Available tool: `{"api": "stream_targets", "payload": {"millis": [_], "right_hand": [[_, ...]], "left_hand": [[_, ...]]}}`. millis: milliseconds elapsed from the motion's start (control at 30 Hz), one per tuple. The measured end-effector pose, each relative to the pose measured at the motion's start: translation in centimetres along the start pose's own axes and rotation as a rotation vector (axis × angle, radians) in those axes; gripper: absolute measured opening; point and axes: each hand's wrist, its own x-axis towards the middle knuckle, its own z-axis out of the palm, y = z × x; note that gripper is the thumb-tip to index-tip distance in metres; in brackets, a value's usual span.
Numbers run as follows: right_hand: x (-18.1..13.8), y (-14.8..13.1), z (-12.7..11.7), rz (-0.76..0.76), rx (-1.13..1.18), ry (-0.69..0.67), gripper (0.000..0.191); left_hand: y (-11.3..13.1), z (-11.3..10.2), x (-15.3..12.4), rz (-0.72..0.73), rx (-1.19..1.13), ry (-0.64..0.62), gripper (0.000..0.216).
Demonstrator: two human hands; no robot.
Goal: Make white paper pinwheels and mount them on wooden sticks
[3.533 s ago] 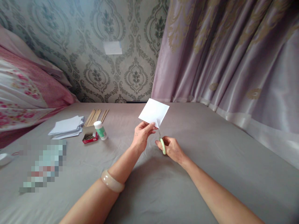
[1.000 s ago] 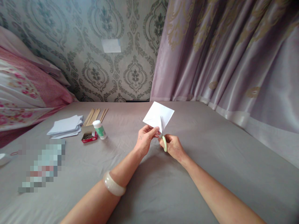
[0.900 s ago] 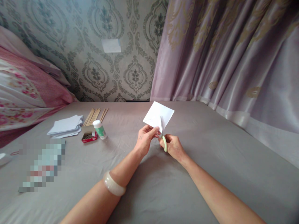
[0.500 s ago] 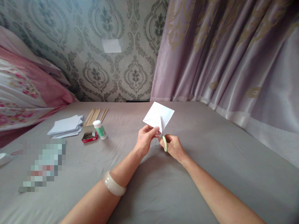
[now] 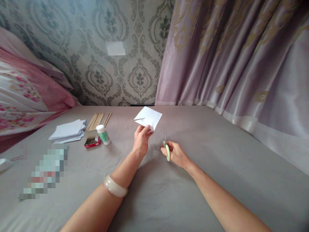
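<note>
My left hand [image 5: 140,140] pinches the lower corner of a square white paper [image 5: 148,117] and holds it up above the grey bedsheet [image 5: 217,151]. A cut runs into the paper from its left side. My right hand [image 5: 176,154] grips small scissors [image 5: 166,146] with pale green handles. Their blades point up and stand apart from the paper, a little to its right. A pale bangle [image 5: 115,186] sits on my left wrist.
At the left on the sheet lie a stack of white papers [image 5: 69,130], a bundle of wooden sticks [image 5: 98,119], a small red box [image 5: 92,141] and a white glue bottle [image 5: 103,134]. Pink floral bedding [image 5: 26,96] lies far left; a curtain [image 5: 241,64] hangs on the right.
The scissors have come out of the paper. My left hand moved the paper to the left and turned it, and my right hand dropped slightly with the scissors.
</note>
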Motion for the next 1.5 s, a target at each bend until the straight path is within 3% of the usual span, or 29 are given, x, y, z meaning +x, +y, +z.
{"api": "stream_targets", "payload": {"millis": [133, 367, 633, 1067, 1500], "right_hand": [[0.6, 0.2, 0.0, 0.035, 0.150, 0.155, 0.032], [1.2, -0.4, -1.1, 0.066, 0.285, 0.369, 0.044], [1.5, 0.6, -2.0, 0.029, 0.376, 0.351, 0.043], [1.5, 0.8, -1.5, 0.019, 0.479, 0.294, 0.036], [1.7, 0.0, -1.4, 0.040, 0.628, 0.385, 0.030]], "left_hand": [[0.2, -0.5, 0.6, -0.051, -0.002, -0.012, 0.029], [-0.1, -0.7, 0.5, -0.089, 0.027, -0.072, 0.023], [0.0, -0.7, 0.5, -0.120, 0.002, -0.060, 0.021], [0.0, -0.3, 0.3, -0.314, -0.059, -0.035, 0.020], [-0.3, -0.4, 0.0, -0.263, 0.020, -0.101, 0.023]]}}
